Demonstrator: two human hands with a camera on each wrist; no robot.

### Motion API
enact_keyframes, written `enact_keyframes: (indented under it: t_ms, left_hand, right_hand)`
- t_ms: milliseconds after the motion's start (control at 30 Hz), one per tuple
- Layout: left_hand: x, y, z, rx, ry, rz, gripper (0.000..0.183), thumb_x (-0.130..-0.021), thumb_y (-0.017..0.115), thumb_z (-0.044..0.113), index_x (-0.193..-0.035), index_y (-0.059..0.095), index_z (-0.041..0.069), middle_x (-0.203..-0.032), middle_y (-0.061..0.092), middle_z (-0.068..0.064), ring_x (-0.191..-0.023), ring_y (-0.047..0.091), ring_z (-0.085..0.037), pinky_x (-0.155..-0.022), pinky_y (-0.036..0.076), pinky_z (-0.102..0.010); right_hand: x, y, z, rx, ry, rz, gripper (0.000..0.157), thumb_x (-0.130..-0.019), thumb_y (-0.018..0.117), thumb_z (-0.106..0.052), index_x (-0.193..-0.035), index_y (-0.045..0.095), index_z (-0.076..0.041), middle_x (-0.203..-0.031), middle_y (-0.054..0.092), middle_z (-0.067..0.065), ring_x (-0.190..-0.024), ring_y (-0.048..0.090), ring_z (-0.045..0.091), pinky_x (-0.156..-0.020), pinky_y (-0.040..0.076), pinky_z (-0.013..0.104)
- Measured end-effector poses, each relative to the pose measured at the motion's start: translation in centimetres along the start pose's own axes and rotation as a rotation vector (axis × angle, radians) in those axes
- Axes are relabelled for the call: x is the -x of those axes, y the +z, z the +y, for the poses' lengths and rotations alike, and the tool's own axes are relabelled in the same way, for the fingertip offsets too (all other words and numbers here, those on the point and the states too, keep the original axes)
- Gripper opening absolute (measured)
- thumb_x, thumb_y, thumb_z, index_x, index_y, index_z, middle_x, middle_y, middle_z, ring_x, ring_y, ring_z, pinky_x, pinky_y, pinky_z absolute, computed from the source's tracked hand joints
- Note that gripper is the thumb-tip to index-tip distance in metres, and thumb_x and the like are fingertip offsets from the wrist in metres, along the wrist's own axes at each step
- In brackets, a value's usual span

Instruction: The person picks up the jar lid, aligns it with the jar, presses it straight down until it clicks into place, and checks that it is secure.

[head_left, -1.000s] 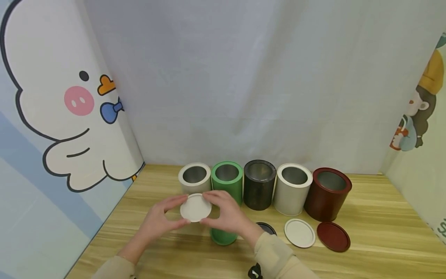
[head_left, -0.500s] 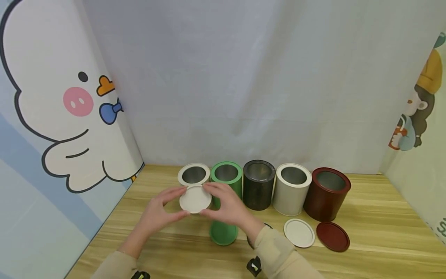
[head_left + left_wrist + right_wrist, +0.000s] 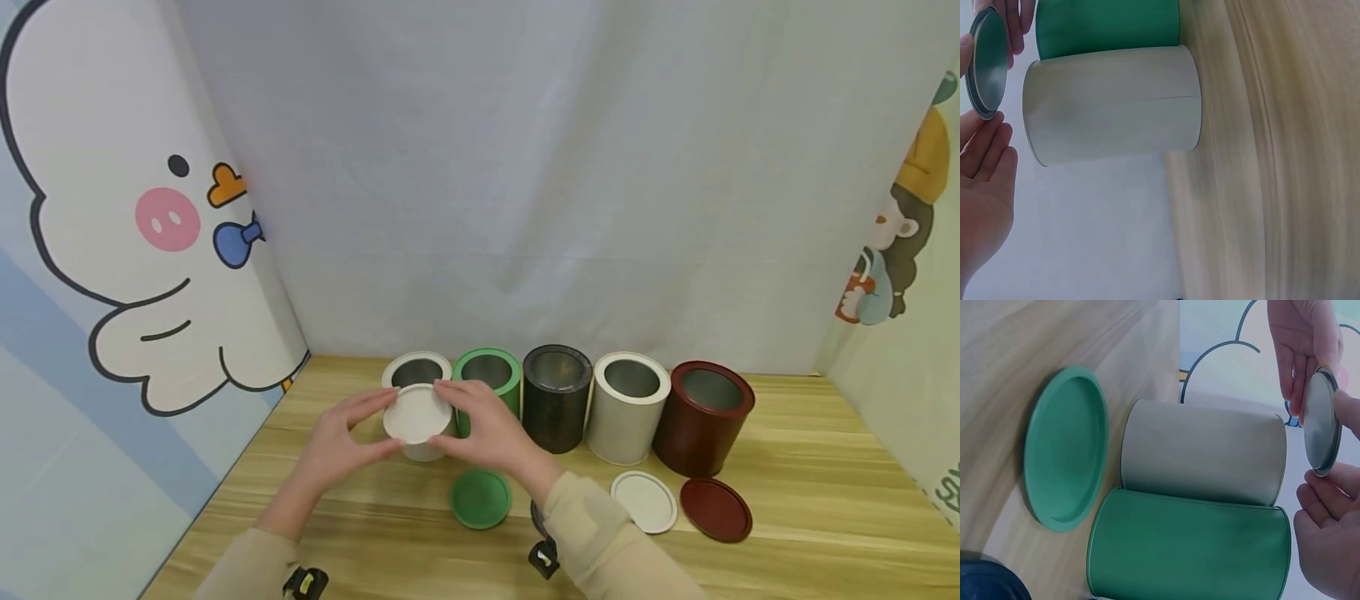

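Note:
Between both hands a round white lid [image 3: 417,413] is held by its edges, white face up and bare metal underside [image 3: 1320,422] showing in the right wrist view. My left hand [image 3: 342,442] pinches its left edge with thumb and fingers. On the opposite edge, my right hand [image 3: 487,431] pinches it the same way. The lid is raised above and just in front of the leftmost white can [image 3: 429,451], whose open mouth shows behind it. Beside that can stands an open green can [image 3: 1188,547], partly hidden by the right hand.
A black can [image 3: 556,408], another white can [image 3: 624,421] and a dark red can [image 3: 701,425] continue the row, all open. On the wooden table lie a green lid [image 3: 481,499], a white lid [image 3: 644,502] and a dark red lid [image 3: 716,509]. The right forearm mostly covers a black lid.
Both hands have raised the white lid and carried it away from me, toward the leftmost can's mouth. The green lid on the table is now uncovered. The cans stay put.

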State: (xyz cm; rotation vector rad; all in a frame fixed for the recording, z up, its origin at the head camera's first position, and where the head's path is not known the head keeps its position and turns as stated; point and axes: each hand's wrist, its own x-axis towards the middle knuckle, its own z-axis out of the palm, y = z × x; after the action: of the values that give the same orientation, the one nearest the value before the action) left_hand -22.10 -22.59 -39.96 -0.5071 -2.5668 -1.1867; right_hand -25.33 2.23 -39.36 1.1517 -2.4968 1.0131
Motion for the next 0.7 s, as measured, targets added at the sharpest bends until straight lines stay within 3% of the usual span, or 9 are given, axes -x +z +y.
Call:
enact_keyframes:
  t_ms: [300, 567, 700]
  left_hand:
    - [-1.1, -0.4, -0.1, -0.009, -0.029, 0.011, 0.068, -0.077, 0.087, 0.03, -0.137, 0.061, 0.011, -0.14, 0.056, -0.011, -0.132, 0.046, -0.039, -0.102, 0.038, -0.066]
    - [-2.1, -0.3, -0.2, -0.002, -0.119, 0.025, 0.069, -0.079, 0.085, 0.036, -0.139, 0.06, 0.013, -0.145, 0.051, -0.013, -0.135, 0.041, -0.04, -0.106, 0.034, -0.065]
    - [-2.7, -0.2, -0.2, -0.002, -0.113, 0.036, 0.069, -0.079, 0.085, 0.033, -0.138, 0.06, 0.009, -0.144, 0.052, -0.014, -0.134, 0.042, -0.04, -0.106, 0.034, -0.064]
  right_hand:
    - [-1.0, -0.3, 0.0, 0.019, 0.013, 0.015, 0.065, -0.087, 0.078, -0.027, -0.141, 0.053, 0.001, -0.143, 0.052, 0.015, -0.132, 0.044, 0.035, -0.108, 0.04, 0.048]
    - [-2.0, -0.2, 0.3, 0.07, 0.049, 0.031, 0.061, -0.09, 0.075, -0.027, -0.14, 0.054, 0.0, -0.143, 0.052, 0.016, -0.133, 0.044, 0.035, -0.108, 0.039, 0.047]
    - [-2.4, -0.2, 0.6, 0.079, 0.05, 0.04, 0.059, -0.091, 0.074, -0.026, -0.139, 0.054, 0.001, -0.142, 0.053, 0.016, -0.131, 0.045, 0.035, -0.108, 0.039, 0.048]
